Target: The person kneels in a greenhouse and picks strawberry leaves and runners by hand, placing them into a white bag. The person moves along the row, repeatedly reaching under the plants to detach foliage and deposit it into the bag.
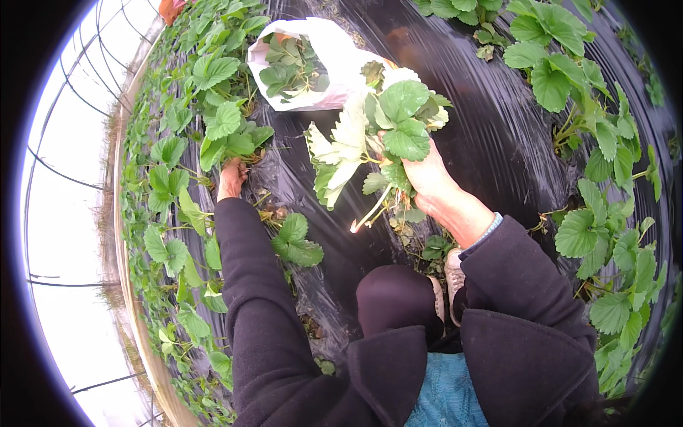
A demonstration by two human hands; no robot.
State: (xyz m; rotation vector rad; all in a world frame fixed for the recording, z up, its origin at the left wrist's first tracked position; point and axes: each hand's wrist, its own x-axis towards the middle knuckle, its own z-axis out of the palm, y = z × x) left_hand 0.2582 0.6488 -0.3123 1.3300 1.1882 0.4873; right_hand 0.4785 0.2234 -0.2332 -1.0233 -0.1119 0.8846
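Note:
My right hand grips a bunch of picked strawberry leaves, some green and fresh, others pale or browned. Cut stems hang from the bunch below my fingers. Down at the left, my left hand reaches to the base of a growing strawberry plant, its fingers curled at the low stems. Leaves partly cover that hand, so whether it pinches a stem cannot be told. Just beyond the bunch lies a white plastic bag, its mouth towards the left, with loose leaves inside.
Black plastic mulch film covers the ground. Strawberry rows run along the left and the right. Wire hoops and pale sheeting stand at far left. My knee and shoes are below my right hand.

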